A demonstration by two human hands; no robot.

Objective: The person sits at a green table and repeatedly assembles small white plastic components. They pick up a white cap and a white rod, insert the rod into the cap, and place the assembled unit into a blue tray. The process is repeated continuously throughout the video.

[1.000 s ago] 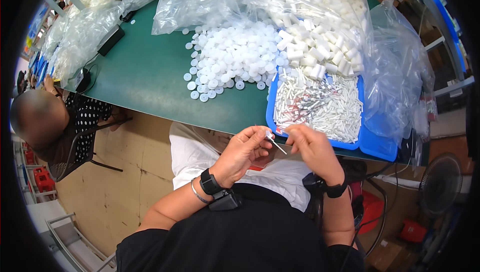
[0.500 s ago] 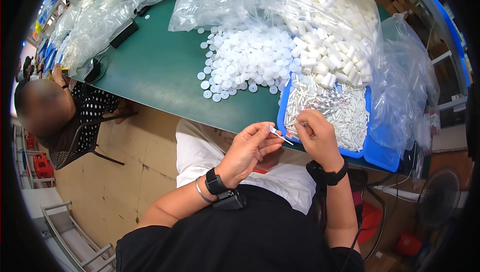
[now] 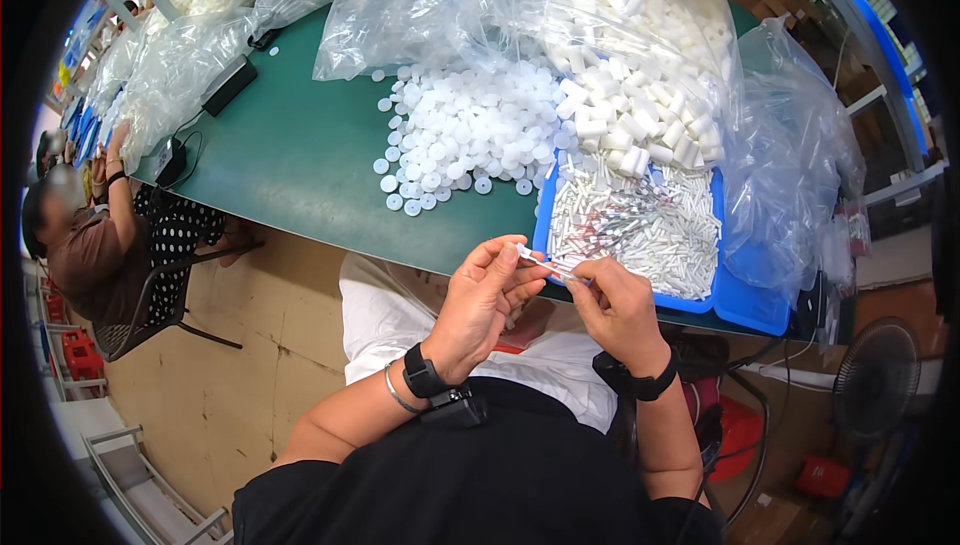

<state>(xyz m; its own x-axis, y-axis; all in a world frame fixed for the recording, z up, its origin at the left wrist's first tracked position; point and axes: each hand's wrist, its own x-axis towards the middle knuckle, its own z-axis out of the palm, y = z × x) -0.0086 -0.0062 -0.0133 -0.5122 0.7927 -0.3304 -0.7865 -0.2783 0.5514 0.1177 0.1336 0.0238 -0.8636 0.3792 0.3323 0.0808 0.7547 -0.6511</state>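
My left hand pinches a thin white stick with a wider white end piece between thumb and fingertips. At the stick's other end, the closed fingertips of my right hand meet it; whether they hold a second small piece there is hidden. Just beyond both hands is a blue tray, heaped with short white sticks and some reddish and dark thin pieces among them. Behind the tray's sticks lie white cylinders, spilling from a clear plastic bag.
A pile of translucent white discs spreads over the green table. Clear bags line its far side, with a black adapter nearby. Someone in a chair sits at left. A fan stands at right.
My right hand has come away from over the tray, toward my left hand, and its fingertips are now at the stick's end. The view has shifted slightly; the seated person has turned toward the table.
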